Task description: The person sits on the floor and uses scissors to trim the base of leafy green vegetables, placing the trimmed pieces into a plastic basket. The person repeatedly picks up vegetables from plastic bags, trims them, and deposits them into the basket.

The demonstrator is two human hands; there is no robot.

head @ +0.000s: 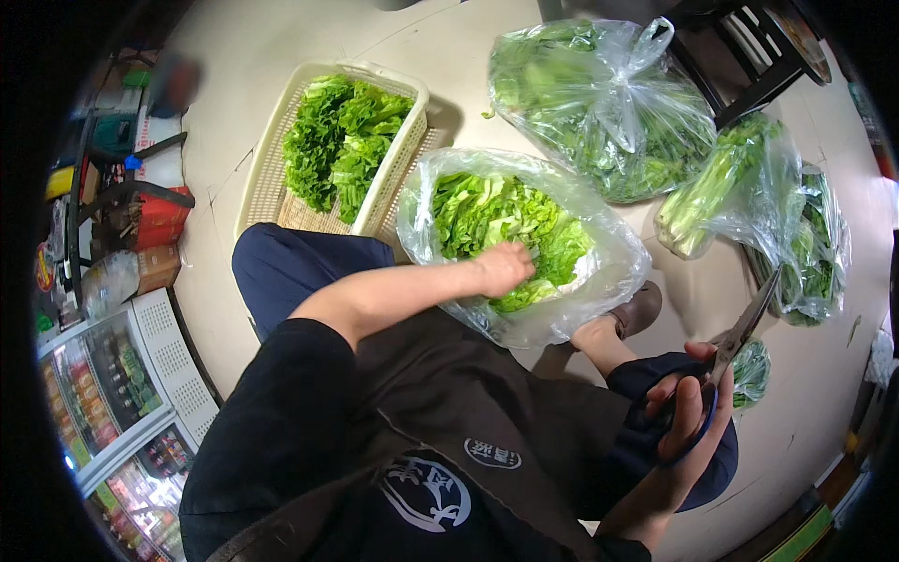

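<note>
My left hand (504, 269) reaches into a clear plastic bag (614, 256) and touches the leafy green lettuce (491, 211) inside. Its fingertips are hidden, so whether they grip a leaf cannot be told. At the right, my right hand (692, 407) holds a pair of scissors (734, 341) with blue handles. The blades lie together and point away from me. Left of the open bag stands a cream plastic basket (263, 165), with more green lettuce (340, 140) inside on its slatted bottom.
A tied plastic bag of greens (604, 105) lies beyond the open bag. Bagged celery-like stalks (716, 190), another bag of greens (815, 246) and a small bundle (751, 376) are at the right. A black stool (758, 91) stands behind; a glass-topped display fridge (119, 393) is at the left.
</note>
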